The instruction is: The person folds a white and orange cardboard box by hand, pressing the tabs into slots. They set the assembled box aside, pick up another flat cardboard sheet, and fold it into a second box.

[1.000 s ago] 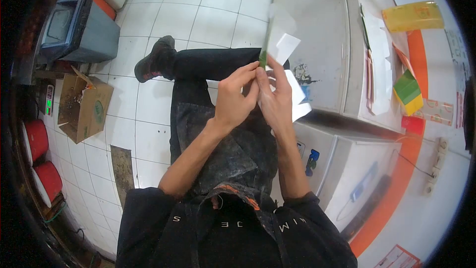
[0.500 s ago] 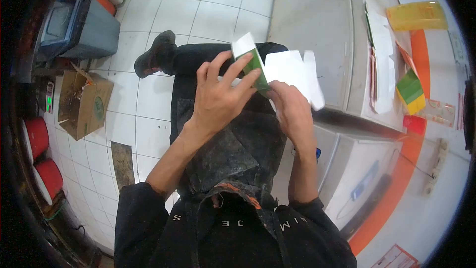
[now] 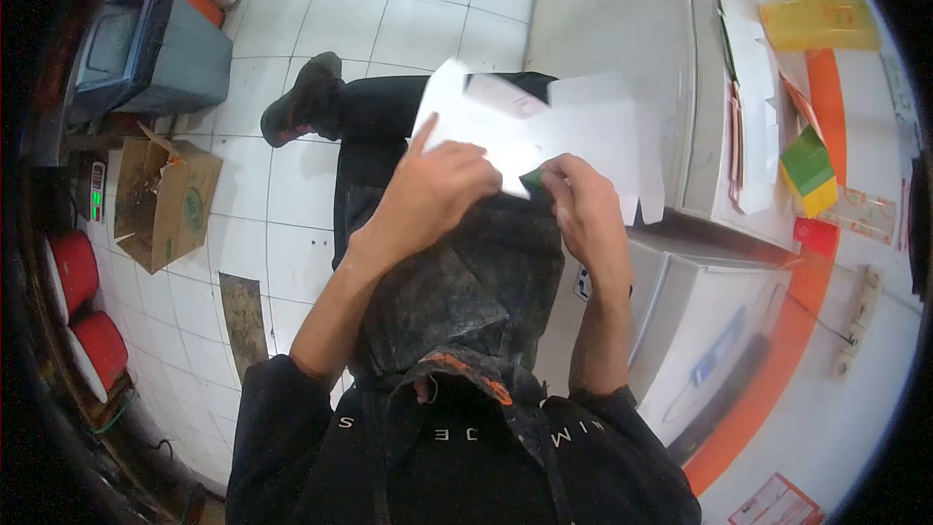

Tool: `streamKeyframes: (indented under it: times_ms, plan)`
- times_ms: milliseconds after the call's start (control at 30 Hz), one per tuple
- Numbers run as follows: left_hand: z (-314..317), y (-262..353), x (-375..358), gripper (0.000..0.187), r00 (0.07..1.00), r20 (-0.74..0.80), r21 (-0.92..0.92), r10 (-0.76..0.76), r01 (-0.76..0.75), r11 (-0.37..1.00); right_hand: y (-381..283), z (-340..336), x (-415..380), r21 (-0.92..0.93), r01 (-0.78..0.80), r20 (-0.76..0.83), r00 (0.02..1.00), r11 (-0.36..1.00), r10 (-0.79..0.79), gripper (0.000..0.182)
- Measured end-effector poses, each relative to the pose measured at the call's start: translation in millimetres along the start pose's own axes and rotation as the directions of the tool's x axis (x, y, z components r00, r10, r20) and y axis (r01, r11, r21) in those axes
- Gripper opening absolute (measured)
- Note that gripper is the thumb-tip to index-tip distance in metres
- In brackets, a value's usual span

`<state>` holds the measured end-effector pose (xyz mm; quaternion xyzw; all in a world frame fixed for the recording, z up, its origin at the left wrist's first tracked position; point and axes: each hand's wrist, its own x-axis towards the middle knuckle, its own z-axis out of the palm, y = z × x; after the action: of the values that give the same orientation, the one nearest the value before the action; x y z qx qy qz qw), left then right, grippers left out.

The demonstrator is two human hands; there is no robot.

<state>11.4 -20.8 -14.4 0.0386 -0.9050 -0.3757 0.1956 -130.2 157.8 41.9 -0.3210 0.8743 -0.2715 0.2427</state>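
A thin cardboard box, unfolded with its white inside facing up, spreads above my lap. A raised panel and cut flaps stand along its far side. My left hand grips its left part by the near edge, the index finger stretched along the side and the other fingers curled. With thumb and fingers, my right hand pinches a small green flap at the near edge. Part of the box's underside is hidden.
On the white counter at right lie more flat cardboard pieces and a yellow-green packet. At left are a grey bin, an open brown carton and red-and-white containers. White tiles cover the floor.
The box has gone from partly folded, green side showing, to opened out with white faces up. My left hand has turned and my right hand shifted slightly right and nearer.
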Motion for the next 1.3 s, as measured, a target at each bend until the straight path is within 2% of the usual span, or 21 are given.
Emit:
streamKeyframes:
  times_ms: [33, 100, 167, 233, 300, 333, 400, 433, 500, 533, 600, 667, 733, 800, 833, 900, 1000, 1133, 1200, 1267, 1300]
  plan:
    - [1.2, 0.3, -0.3, 0.011, 1.0, 0.003, 0.002, 0.0, 0.0, 1.0, 0.2, 2.1, 1.3, 0.017, -0.033, -0.039, 0.999, 0.999, 0.034, 0.008]
    - [7.7, 5.8, -4.7, 0.01, 0.99, 0.117, -0.165, -0.078, 0.097, 0.981, 0.7, 5.9, 1.9, 0.036, -0.068, -0.068, 0.995, 0.997, 0.07, 0.008]
    - [21.0, 7.4, -7.7, 0.013, 0.985, 0.038, -0.206, -0.171, 0.175, 0.963, 3.3, 8.5, 2.6, -0.081, 0.212, -0.065, 0.974, 0.974, -0.218, 0.009]
    - [32.1, 9.6, -7.6, 0.016, 0.965, -0.032, -0.258, -0.26, 0.243, 0.935, 1.4, 16.4, 1.3, -0.054, 0.249, -0.072, 0.965, 0.967, -0.252, 0.01]
    - [39.2, 9.6, -8.9, 0.022, 0.87, 0.123, -0.452, -0.477, 0.477, 0.754, 5.6, 26.4, -0.5, 0.001, 0.331, -0.095, 0.939, 0.944, -0.329, 0.017]
    - [46.5, 5.3, -13.5, 0.022, 0.867, 0.128, -0.451, -0.482, 0.484, 0.75, 7.4, 32.4, -3.6, 0.006, 0.327, -0.089, 0.941, 0.945, -0.326, 0.017]
    - [55.7, -3.6, -15.7, 0.028, 0.918, 0.119, -0.39, -0.379, 0.395, 0.832, 6.8, 45.8, -9.0, 0.052, 0.334, -0.256, 0.915, 0.941, -0.311, 0.018]
    - [54.6, -2.2, -15.5, 0.028, 0.915, 0.123, -0.389, -0.384, 0.4, 0.83, 7.2, 52.7, -16.7, 0.056, 0.332, -0.253, 0.917, 0.942, -0.308, 0.018]
    - [53.2, 3.9, -9.0, 0.03, 0.77, 0.281, -0.6, -0.573, 0.607, 0.521, 10.3, 64.3, -31.8, 0.378, 0.072, -0.322, 0.945, 0.923, 0.059, 0.023]
    - [58.8, 7.0, -8.0, 0.03, 0.771, 0.285, -0.601, -0.57, 0.606, 0.52, 13.7, 68.0, -34.3, 0.376, 0.069, -0.325, 0.944, 0.924, 0.062, 0.023]
    - [69.4, 13.5, -7.9, 0.031, 0.829, 0.215, -0.746, -0.517, 0.481, 0.461, 19.1, 75.7, -37.7, 0.592, -0.037, -0.251, 0.941, 0.805, 0.227, 0.032]
    - [73.3, 17.2, -6.0, 0.032, 0.875, 0.163, -0.774, -0.457, 0.4, 0.491, 25.3, 79.4, -35.0, 0.584, -0.02, -0.297, 0.925, 0.812, 0.236, 0.036]
    - [73.4, 17.2, -2.2, 0.038, 0.84, 0.351, -0.883, -0.413, 0.444, 0.152, 26.7, 74.0, -33.0, 0.572, 0.0, -0.346, 0.907, 0.82, 0.241, 0.041]
    - [69.9, 17.0, 5.3, 0.041, 0.814, 0.399, -0.879, -0.421, 0.47, 0.075, 26.2, 64.8, -31.2, 0.204, 0.11, -0.441, 0.898, 0.973, -0.009, 0.042]
    - [68.7, 18.3, 10.6, 0.042, 0.775, 0.404, -0.866, -0.486, 0.495, 0.068, 29.0, 63.9, -29.7, 0.204, 0.112, -0.44, 0.898, 0.973, -0.011, 0.042]
    - [62.5, 17.6, 18.9, 0.045, 0.731, 0.401, -0.855, -0.552, 0.515, 0.06, 31.4, 62.8, -24.8, 0.052, 0.225, -0.426, 0.886, 0.973, -0.182, 0.037]
    - [58.6, 12.2, 26.1, 0.04, 0.68, 0.404, -0.845, -0.612, 0.534, 0.034, 22.0, 57.7, -24.5, -0.08, 0.225, -0.443, 0.865, 0.971, -0.237, 0.028]
    - [66.6, -1.8, 16.9, 0.033, 0.759, 0.332, -0.883, -0.56, 0.459, 0.099, 23.6, 58.6, -20.9, -0.091, 0.225, -0.478, 0.845, 0.97, -0.241, 0.023]
    - [68.7, -7.3, 10.9, 0.027, 0.79, 0.326, -0.892, -0.519, 0.439, 0.108, 20.7, 56.1, -21.2, 0.256, 0.058, -0.434, 0.899, 0.965, 0.061, 0.019]
    - [71.8, -11.1, 5.9, 0.025, 0.803, 0.319, -0.898, -0.503, 0.426, 0.109, 24.1, 52.7, -21.3, 0.316, -0.008, -0.389, 0.911, 0.949, 0.137, 0.017]
    - [70.9, -10.2, 5.4, 0.025, 0.815, 0.313, -0.904, -0.487, 0.413, 0.11, 27.1, 51.8, -19.7, 0.496, -0.038, -0.316, 0.923, 0.867, 0.221, 0.018]
